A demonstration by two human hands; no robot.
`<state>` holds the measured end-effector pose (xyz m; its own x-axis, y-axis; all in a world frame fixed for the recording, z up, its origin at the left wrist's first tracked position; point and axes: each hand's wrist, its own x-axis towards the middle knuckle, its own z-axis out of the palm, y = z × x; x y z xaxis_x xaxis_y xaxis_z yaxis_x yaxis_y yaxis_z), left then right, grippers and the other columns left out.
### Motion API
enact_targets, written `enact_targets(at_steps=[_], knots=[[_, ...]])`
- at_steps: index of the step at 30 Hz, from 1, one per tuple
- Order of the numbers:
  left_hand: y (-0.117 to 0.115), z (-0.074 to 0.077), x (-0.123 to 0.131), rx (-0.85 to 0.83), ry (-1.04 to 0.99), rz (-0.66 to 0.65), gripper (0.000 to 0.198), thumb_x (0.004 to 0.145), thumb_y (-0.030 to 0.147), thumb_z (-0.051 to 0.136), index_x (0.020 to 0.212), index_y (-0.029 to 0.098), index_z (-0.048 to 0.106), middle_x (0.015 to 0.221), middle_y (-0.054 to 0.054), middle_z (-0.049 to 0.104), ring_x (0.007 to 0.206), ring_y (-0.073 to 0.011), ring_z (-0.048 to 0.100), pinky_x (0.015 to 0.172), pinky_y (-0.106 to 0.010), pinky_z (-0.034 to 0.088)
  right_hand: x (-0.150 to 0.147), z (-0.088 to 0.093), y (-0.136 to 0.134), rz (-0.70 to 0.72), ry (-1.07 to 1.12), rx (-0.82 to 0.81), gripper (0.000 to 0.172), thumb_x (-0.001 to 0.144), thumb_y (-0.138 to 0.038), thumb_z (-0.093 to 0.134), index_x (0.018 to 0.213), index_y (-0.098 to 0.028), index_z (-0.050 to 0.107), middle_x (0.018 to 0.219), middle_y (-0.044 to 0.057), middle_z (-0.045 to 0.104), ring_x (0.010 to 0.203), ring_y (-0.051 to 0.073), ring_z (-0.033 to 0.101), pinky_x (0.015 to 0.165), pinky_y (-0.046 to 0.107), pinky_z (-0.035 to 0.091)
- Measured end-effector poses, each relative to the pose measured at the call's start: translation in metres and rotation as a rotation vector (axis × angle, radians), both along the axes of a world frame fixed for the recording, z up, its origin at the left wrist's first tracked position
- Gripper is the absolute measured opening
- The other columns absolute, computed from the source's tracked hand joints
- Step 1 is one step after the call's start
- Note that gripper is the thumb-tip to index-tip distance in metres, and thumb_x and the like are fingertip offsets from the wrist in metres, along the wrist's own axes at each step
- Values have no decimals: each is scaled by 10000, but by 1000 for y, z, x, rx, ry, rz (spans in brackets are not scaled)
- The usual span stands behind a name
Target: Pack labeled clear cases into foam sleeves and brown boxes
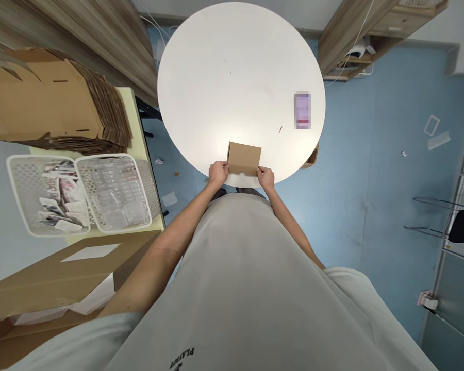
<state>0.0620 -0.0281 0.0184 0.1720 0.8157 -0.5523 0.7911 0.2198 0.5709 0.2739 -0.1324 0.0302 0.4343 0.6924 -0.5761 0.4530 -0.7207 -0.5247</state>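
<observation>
A small closed brown cardboard box (244, 158) lies on the near edge of a round white table (232, 77). My left hand (217, 173) grips the box's near left corner with curled fingers. My right hand (266, 177) holds the near right corner the same way. Both forearms reach forward from my grey shirt.
A blurred purple phone-sized object (302, 109) lies at the table's right. On a side table to the left are a stack of flat cardboard blanks (62, 103) and two white baskets (81, 193) with packets. A large cardboard carton (54, 288) stands at lower left. Blue floor lies to the right.
</observation>
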Motion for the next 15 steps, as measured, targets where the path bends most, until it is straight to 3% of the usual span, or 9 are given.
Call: enact_targets(at_steps=[8,15], knots=[[-3,-7,-5,-11,2,61,314,947,213,647,1163,224,875,1206,-145,860,1196,-359,775,1087,-490,586,2,-15,-4,-38,67,38,371,1036,-507,498,881,-267,736,887,63,786,943,273,752,918,392,598],[-2,-11,-9,-47,-111,-13,461,962,204,620,1383,208,807,1402,-124,812,1161,-328,799,1107,-450,573,1,-29,-7,-83,130,64,350,1034,-466,549,1087,-226,798,938,54,819,909,243,798,924,410,656]])
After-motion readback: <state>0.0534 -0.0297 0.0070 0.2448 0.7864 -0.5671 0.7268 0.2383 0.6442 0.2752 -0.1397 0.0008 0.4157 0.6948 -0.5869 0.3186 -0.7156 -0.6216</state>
